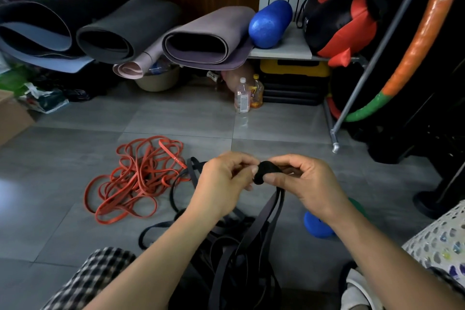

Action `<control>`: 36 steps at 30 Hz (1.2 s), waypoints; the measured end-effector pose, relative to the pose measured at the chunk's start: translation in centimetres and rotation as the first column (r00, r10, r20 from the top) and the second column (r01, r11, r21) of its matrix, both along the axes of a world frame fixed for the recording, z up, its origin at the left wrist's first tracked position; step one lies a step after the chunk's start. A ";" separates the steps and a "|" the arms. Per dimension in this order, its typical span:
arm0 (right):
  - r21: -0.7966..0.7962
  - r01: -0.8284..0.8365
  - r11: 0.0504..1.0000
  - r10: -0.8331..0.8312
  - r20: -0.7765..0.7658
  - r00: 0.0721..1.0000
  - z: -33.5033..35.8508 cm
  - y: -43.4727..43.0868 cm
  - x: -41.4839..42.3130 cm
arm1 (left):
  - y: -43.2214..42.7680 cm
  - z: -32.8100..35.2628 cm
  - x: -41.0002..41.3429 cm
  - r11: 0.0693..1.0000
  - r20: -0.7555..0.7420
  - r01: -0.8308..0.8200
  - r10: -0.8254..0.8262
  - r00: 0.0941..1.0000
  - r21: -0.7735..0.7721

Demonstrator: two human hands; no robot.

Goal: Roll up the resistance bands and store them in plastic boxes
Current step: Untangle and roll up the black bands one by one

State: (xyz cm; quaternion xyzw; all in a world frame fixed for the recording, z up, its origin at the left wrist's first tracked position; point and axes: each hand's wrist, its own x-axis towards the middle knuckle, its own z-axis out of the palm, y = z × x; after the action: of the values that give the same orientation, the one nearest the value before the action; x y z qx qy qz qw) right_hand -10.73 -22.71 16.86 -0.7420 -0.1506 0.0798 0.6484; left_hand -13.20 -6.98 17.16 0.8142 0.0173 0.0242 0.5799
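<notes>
Pinching black band, coil's core hidden

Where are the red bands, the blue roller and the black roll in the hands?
red bands [141, 176], head view, middle of the tangle.
blue roller [270, 24], head view, its rounded side.
black roll [265, 168], head view, its top.

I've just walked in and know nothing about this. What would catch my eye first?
First, the middle of the view: the left hand and right hand pinch a black band, its end wound into a small roll, the rest hanging down. Next, the tangle of red bands on the grey floor to their left, then the rolled mats on the shelf behind.
</notes>
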 end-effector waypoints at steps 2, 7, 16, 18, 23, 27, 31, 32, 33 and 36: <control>0.000 0.003 1.000 -0.003 -0.011 1.000 0.2 -0.1 0.0 | 0.1 0.6 -0.3 0.988 -0.108 0.071 -0.086 0.990 -0.134; 0.076 0.054 0.996 -0.042 -0.156 0.987 0.0 0.2 -0.4 | -0.1 0.6 -0.3 0.967 -0.132 0.050 -0.086 0.987 -0.252; 0.315 0.001 0.949 0.127 -0.384 0.914 -0.4 0.2 -0.7 | -0.3 -0.1 -0.4 0.955 -0.084 0.077 -0.105 0.991 -0.286; 0.312 -0.009 0.950 0.128 -0.363 0.923 -0.6 0.1 -0.5 | -0.4 0.0 -0.5 0.946 -0.065 0.087 -0.112 0.992 -0.313; 0.303 -0.042 0.952 0.127 -0.267 0.955 -0.5 0.2 -0.5 | -0.7 0.3 -0.7 0.868 -0.041 0.064 -0.097 0.994 -0.492; 0.178 0.047 0.983 -0.024 -0.128 0.992 -0.1 -0.1 -0.5 | -0.4 0.8 -0.3 0.770 -0.062 0.027 -0.086 0.994 -0.638; 0.194 0.068 0.979 -0.056 -0.070 0.996 -0.5 0.2 -0.8 | -0.5 0.7 -0.2 0.717 -0.084 0.028 -0.121 0.989 -0.696; 0.192 0.074 0.979 -0.063 -0.063 0.996 -0.6 0.3 -0.9 | -0.6 0.6 -0.3 0.709 -0.094 0.020 -0.122 0.988 -0.705; 0.171 0.078 0.982 -0.071 -0.046 0.996 -0.6 0.4 -0.9 | -0.6 0.5 -0.3 0.701 -0.107 0.010 -0.123 0.987 -0.713; -0.065 0.080 0.995 -0.068 0.161 0.985 -0.5 0.2 -0.8 | -0.3 0.2 -0.2 0.699 -0.139 0.009 -0.155 0.978 -0.715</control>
State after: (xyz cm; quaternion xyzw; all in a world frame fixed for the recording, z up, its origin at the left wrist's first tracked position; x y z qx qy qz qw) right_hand -11.48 -22.48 16.36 -0.7736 -0.1710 0.0017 0.6101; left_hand -13.44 -7.32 17.39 0.5261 0.0437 -0.0877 0.8448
